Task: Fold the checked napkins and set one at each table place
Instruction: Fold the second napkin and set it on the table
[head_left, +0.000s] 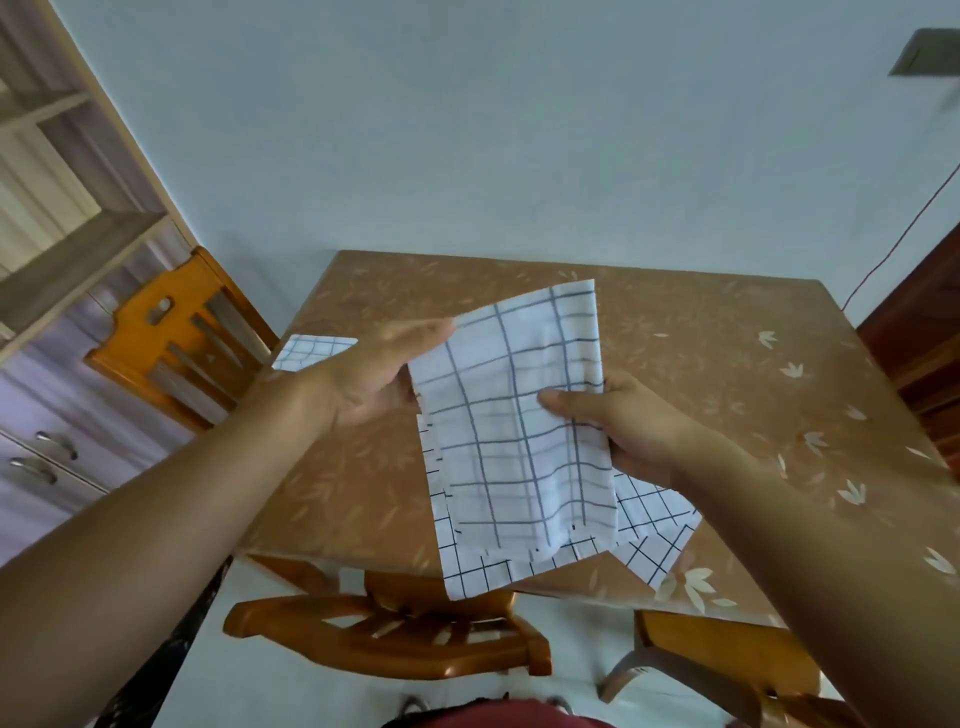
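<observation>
A white napkin with grey checks (519, 415) is held up above the brown table (701, 364), folded into a tall strip. My right hand (623, 426) pinches its right edge, thumb on top. My left hand (374, 374) lies flat with straight fingers against the napkin's left edge. More checked napkins (654, 525) lie spread on the table's near edge beneath it. A folded checked napkin (306, 352) lies at the table's left side, partly hidden by my left wrist.
Wooden chairs stand at the left side (176, 338) and tucked under the near edge (395, 639), with another at the near right (727, 654). A shelf and drawer unit (47, 291) fills the left wall. A dark wooden piece (919, 343) stands at the right.
</observation>
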